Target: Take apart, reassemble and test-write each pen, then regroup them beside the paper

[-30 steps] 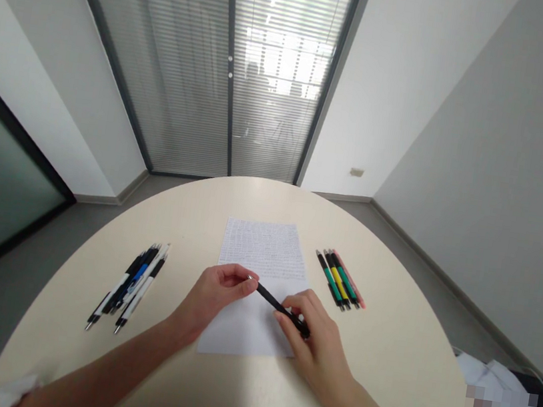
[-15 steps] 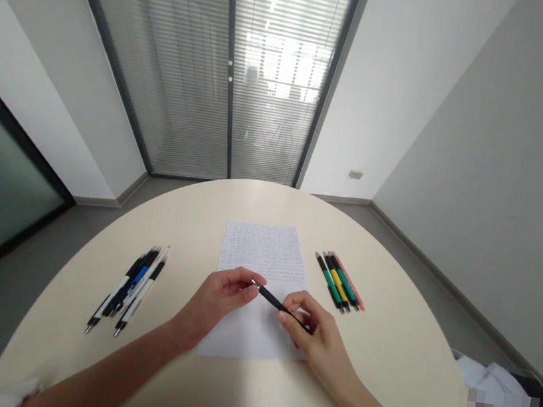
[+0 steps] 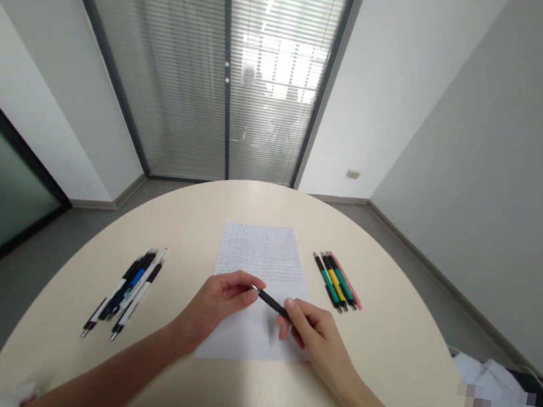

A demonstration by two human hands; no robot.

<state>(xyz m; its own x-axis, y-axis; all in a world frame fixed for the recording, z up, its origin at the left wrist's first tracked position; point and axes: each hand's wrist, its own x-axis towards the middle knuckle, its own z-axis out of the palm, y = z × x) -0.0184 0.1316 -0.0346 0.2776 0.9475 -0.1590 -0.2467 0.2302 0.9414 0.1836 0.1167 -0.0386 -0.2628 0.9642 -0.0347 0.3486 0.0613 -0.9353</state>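
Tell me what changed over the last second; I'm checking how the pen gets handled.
The right hand slid up the black pen toward the left hand, so less barrel shows between them. Both hands still pinch it above the paper; the left pens and coloured pens lie unmoved.

no text can be read here. the sheet of paper [image 3: 259, 252] carries close rows of small writing over its far half, apparently handwriting, but the lines are too fine to make out a single word. the black pen [image 3: 272, 302] held over it, the coloured pens [image 3: 336, 283] to its right and the black and white pens [image 3: 125, 291] to its left show no legible brand or label.
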